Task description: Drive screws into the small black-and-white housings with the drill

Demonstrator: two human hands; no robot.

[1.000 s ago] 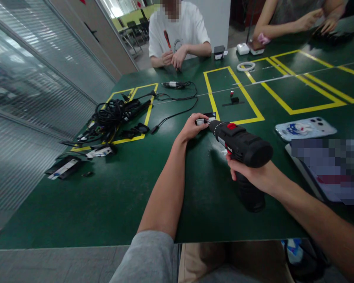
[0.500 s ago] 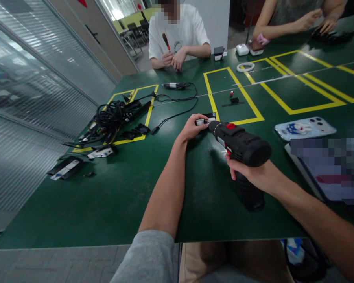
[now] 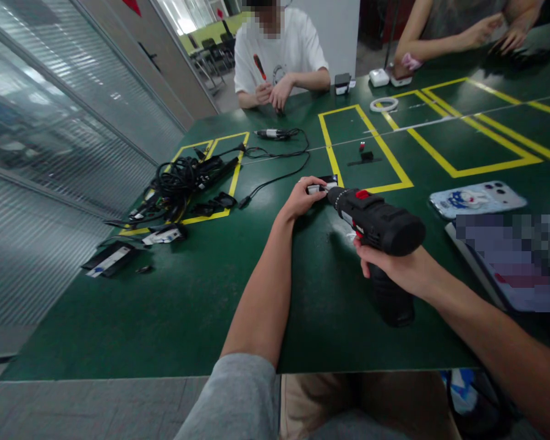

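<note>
My right hand is wrapped round the grip of a black and red cordless drill, its chuck pointing forward and left. My left hand is closed on a small black part with a white label, low over the green table. The drill's tip meets this part beside my left fingertips; the exact contact is too small to make out. Most of the part is hidden behind my fingers and the chuck.
Tangled black cables and labelled black pieces lie on the left. A phone rests on the right above a blurred flat item. Beyond the yellow tape, a person in white holds a screwdriver; another person's arms rest farther right.
The whole view has shifted slightly, so everything sits a little farther right. My hands, the drill and the labelled part keep the same arrangement.
</note>
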